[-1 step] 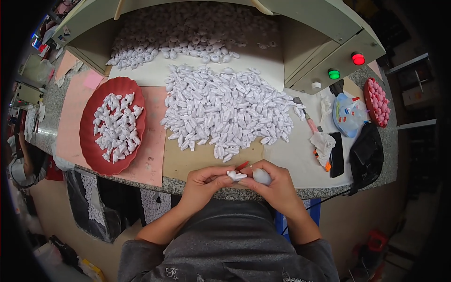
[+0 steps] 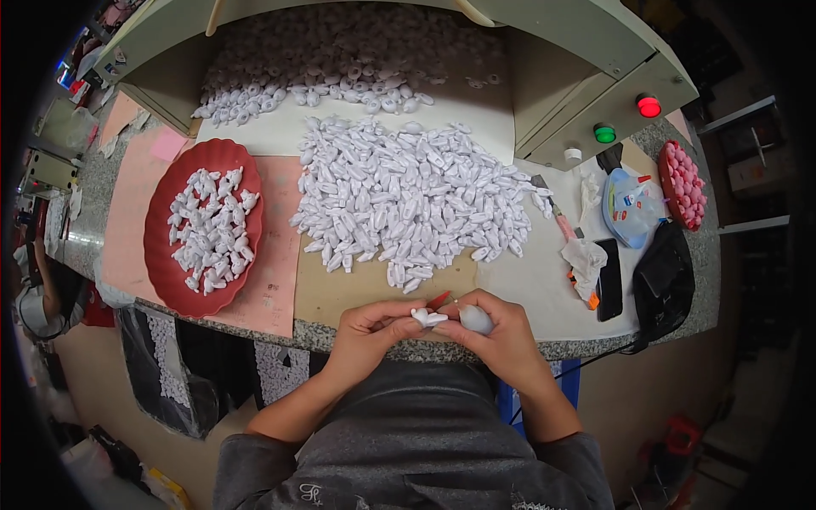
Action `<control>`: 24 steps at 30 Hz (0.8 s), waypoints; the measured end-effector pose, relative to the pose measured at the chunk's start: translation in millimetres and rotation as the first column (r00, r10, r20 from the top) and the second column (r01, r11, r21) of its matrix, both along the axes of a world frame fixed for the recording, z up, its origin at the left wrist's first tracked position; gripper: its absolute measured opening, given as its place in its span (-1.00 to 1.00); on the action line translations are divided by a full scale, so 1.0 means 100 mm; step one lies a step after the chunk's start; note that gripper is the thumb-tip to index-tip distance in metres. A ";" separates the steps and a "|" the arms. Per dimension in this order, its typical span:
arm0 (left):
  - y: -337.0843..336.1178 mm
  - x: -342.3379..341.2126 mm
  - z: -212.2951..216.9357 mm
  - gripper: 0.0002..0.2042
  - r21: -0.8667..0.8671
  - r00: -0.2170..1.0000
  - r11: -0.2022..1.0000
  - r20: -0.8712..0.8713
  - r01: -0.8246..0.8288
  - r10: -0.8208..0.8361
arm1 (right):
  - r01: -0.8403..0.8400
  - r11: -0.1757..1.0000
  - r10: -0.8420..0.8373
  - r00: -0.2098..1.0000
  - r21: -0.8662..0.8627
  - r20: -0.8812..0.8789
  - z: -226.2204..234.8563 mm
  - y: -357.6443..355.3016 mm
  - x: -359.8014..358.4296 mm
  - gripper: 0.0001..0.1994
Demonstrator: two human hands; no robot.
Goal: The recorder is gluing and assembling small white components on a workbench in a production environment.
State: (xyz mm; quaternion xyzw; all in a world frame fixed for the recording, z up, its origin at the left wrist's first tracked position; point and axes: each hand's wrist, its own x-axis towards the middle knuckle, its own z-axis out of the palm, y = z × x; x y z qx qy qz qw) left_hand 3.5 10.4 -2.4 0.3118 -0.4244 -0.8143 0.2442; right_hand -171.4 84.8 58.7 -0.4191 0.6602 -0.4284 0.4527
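Note:
Close to the table's front edge, both hands meet in front of my body. My left hand [image 2: 374, 330] pinches a small white plastic figure [image 2: 427, 318] between thumb and fingers. In my right hand [image 2: 500, 334] rests a rounded, translucent whitish squeeze bottle [image 2: 476, 320], held against the palm by curled fingers. A pointed red tip [image 2: 439, 299] shows between the two hands; whether it belongs to the bottle I cannot tell. Beyond the hands spreads a large heap of slim white plastic parts [image 2: 416, 195]. On the left, a red scalloped tray [image 2: 159, 268] carries several white figures.
A grey-green machine housing [image 2: 586, 110] with coloured buttons arches over more white parts [image 2: 340, 68]. To the right lie a scraper-like tool [image 2: 561, 219], crumpled tissue [image 2: 585, 262], a phone [image 2: 609, 280], a black bag [image 2: 665, 276], a blue-clear container [image 2: 627, 208] and a red tray of pink pieces [image 2: 665, 180].
The squeeze bottle in my right hand has tilted or shifted very slightly to the right. Everything else looks the same.

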 end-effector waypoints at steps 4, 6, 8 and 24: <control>0.02 -0.01 0.01 -0.76 0.004 1.000 1.000 -0.015 -0.005 0.006 | -0.039 0.998 0.041 0.999 0.048 -0.035 0.08 0.00 -0.02 -0.85; 0.02 0.01 -0.02 -0.76 -0.008 1.000 1.000 -0.010 0.007 -0.007 | -0.052 0.996 0.055 0.998 0.067 -0.041 0.08 0.00 -0.02 -0.86; 0.01 0.02 -0.03 -0.76 -0.021 1.000 1.000 -0.005 0.017 -0.017 | -0.088 0.996 0.090 0.991 0.020 -0.104 0.04 0.02 -0.01 -0.87; -0.05 0.04 0.03 -0.79 -0.032 0.994 0.995 0.070 0.092 -0.089 | -0.138 0.989 0.124 0.973 -0.057 -0.195 -0.08 0.07 -0.02 -0.85</control>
